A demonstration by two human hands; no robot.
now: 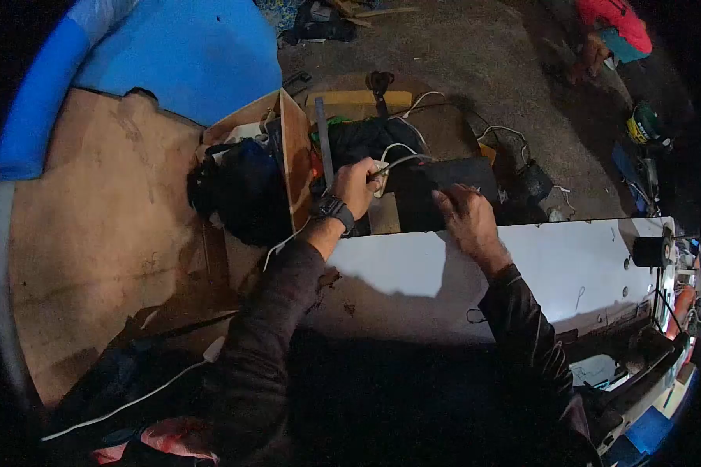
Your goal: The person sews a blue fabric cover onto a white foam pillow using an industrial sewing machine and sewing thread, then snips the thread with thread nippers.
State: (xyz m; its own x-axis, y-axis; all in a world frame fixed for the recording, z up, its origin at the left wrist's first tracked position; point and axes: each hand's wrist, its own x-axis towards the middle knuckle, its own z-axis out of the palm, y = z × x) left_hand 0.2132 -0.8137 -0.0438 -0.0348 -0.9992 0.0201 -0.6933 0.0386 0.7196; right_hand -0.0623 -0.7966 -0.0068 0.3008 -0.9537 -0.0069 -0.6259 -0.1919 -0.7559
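Head cam, L fingers [364, 169] pinching wht block [381, 180], R fingers [464, 196] half-curled.

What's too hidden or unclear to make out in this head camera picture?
All in the head view:
- Part of the white fitting in the left hand: the fingers cover it.
- Whether the right hand grips anything: curled fingers and shadow hide it.
- Watch display: too small and dark.
- Person in red: cut off by the top edge.

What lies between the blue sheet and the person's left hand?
In the head view, a brown box holding dark material, then a narrow grey strip, lie between the blue sheet and the left hand.
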